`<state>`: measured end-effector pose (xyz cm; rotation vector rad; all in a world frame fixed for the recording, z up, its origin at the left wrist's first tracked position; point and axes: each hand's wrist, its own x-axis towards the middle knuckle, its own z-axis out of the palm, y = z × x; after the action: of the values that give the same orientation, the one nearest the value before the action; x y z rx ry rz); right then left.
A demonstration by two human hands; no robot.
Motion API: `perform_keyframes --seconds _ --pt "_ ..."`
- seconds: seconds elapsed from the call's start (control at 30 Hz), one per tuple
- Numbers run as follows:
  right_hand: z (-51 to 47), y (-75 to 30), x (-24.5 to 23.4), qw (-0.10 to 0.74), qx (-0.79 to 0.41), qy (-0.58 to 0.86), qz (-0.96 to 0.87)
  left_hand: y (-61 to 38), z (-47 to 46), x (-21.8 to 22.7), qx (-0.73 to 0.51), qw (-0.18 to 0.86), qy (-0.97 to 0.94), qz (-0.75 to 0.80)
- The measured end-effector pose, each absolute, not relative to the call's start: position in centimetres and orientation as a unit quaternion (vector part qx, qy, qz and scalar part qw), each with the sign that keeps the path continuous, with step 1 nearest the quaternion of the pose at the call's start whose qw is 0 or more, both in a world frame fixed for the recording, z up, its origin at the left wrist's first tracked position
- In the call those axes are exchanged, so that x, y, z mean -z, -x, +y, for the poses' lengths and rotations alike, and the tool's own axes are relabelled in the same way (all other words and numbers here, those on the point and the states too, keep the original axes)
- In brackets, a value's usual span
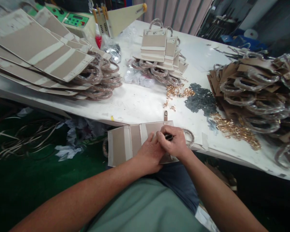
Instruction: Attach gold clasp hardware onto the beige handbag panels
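Observation:
A beige handbag panel (pixel 136 140) with pale strips lies across my lap and the table's front edge. My left hand (pixel 151 154) grips it near its right end, fingers close against my right hand. My right hand (pixel 172 140) is closed above the panel around a small dark object (pixel 168 137), mostly hidden by the fingers. A wrapped handle loop (pixel 188 137) sticks out at the panel's right end, and another loop (pixel 105 147) shows at its left. Just beyond the panel, a narrow strap with a metal fitting (pixel 166 115) points away from me.
Bag panels (pixel 50 53) are stacked at left, with more handbag pieces (pixel 154 43) at the back. Gold fittings (pixel 236 130) and dark grey small parts (pixel 200 99) lie in heaps. Brown pieces with wrapped handles (pixel 253 87) pile up at right. A control-panel machine (pixel 76 21) stands behind.

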<state>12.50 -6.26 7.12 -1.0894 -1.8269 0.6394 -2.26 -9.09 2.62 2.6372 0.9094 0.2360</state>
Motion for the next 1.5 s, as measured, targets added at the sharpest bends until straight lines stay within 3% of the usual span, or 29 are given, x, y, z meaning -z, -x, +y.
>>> perform_keyframes --seconds 0.17,0.27,0.37,0.53,0.73,0.87,0.93,1.1,1.23,1.4,1.5 --pt "-5.7 -14.4 -7.3 0.522 -0.337 0.491 -0.611 2.6 -9.1 -3.6 -0.058 0.162 -0.931 0.321" --pt "-5.5 -14.8 -8.7 0.623 -0.396 0.412 -0.534 2.8 -9.1 -3.5 -0.05 0.158 -0.933 0.318" --pt "-5.7 -14.6 -8.9 0.674 -0.38 0.354 -0.525 2.7 -9.1 -3.3 -0.05 0.161 -0.933 0.318" --pt "-6.3 -14.3 -6.4 0.604 -0.37 0.479 -0.519 2.7 -9.1 -3.5 -0.056 0.158 -0.934 0.317" --pt "-6.3 -14.7 -6.5 0.642 -0.361 0.443 -0.51 2.5 -9.4 -3.2 -0.054 0.154 -0.933 0.321" --pt "-6.9 -14.3 -5.7 0.577 -0.356 0.505 -0.534 2.4 -9.9 -3.5 -0.06 0.142 -0.93 0.333" --pt "-7.6 -14.4 -6.7 0.584 -0.368 0.5 -0.524 2.5 -10.5 -3.6 -0.064 0.137 -0.931 0.332" --pt "-11.5 -15.7 -15.3 0.747 -0.379 0.314 -0.448 3.5 -11.6 -4.5 -0.133 0.138 -0.919 0.343" --pt "-15.7 -15.7 -19.9 0.754 -0.375 0.273 -0.466 6.2 -11.0 -9.2 -0.284 0.231 -0.847 0.385" --pt "-16.0 -14.3 -17.4 0.622 -0.337 0.47 -0.527 10.1 -10.5 -18.0 -0.465 0.499 -0.542 0.49" --pt "-13.3 -13.5 -16.8 0.622 -0.302 0.532 -0.489 11.0 -11.1 -20.8 -0.544 0.568 -0.375 0.491"
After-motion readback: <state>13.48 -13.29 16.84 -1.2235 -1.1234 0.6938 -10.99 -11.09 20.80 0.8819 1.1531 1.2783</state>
